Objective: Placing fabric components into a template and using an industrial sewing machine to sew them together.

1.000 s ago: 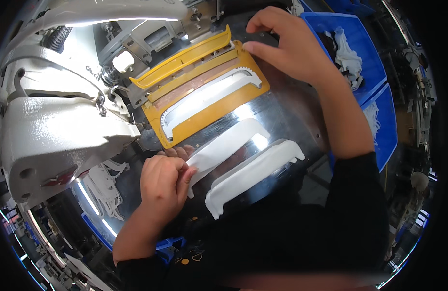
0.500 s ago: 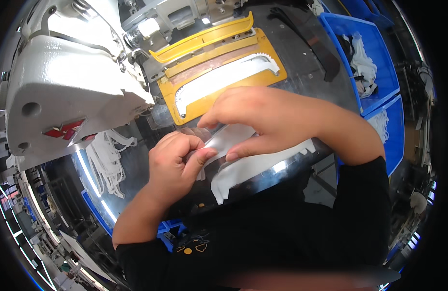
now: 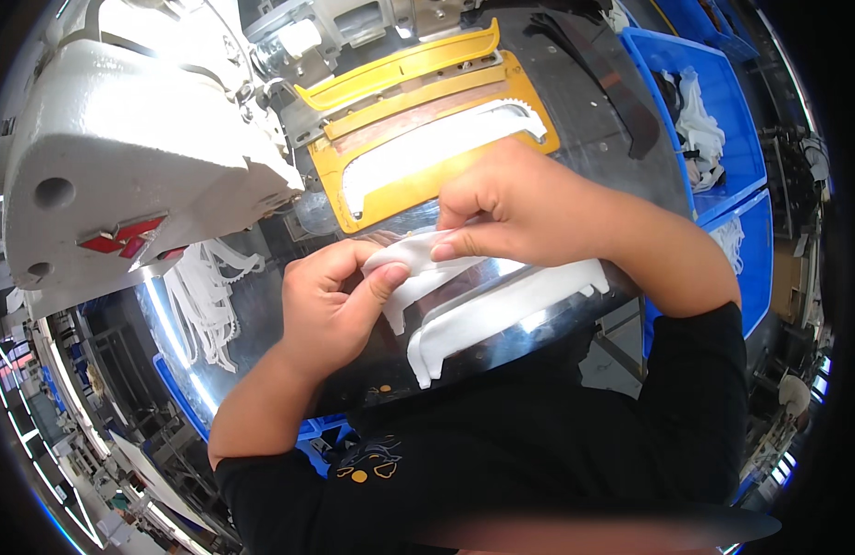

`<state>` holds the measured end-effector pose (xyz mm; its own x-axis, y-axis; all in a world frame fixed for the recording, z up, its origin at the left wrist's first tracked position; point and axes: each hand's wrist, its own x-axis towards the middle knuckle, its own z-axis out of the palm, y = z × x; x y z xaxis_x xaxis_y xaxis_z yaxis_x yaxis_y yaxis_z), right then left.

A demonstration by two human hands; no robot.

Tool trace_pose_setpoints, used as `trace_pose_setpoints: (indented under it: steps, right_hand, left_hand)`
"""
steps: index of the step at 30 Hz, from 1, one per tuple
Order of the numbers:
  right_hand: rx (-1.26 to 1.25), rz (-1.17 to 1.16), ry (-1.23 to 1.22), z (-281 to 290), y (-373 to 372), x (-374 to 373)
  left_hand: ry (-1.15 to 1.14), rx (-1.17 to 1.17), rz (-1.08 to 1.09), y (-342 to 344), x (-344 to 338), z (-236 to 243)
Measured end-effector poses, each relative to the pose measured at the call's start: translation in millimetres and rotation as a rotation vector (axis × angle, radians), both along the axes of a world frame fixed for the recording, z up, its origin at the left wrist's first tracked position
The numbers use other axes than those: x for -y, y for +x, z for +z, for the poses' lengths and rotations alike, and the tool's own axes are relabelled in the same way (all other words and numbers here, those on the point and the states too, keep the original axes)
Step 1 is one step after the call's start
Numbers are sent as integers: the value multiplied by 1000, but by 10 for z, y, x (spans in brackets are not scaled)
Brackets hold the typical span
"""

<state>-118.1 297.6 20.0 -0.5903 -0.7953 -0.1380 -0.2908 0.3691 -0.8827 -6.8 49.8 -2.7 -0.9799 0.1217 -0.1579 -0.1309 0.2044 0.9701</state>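
The site is a production workshop, most likely a garment or textile factory: a large white industrial sewing machine [image 3: 141, 166] stands at a metal-topped bench [image 3: 576, 120], with a yellow clamping plate [image 3: 409, 194] located beside the machine. Similar white shaped pieces [image 3: 511, 306] are present at the bench, bundled white strips [image 3: 201, 310] lie near the machine, and blue bins [image 3: 740, 139] at the right contain loose cloth [image 3: 700, 120]. Strip lights [image 3: 29, 434] run in long rows, as in a factory hall.
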Motion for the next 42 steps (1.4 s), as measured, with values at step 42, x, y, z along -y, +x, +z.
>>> trace_pose_setpoints:
  steps: [42]
  right_hand:
    - [-233, -87, 332, -63, -603, 486]
  left_hand:
    - [-935, -789, -56, -59, 180, -128]
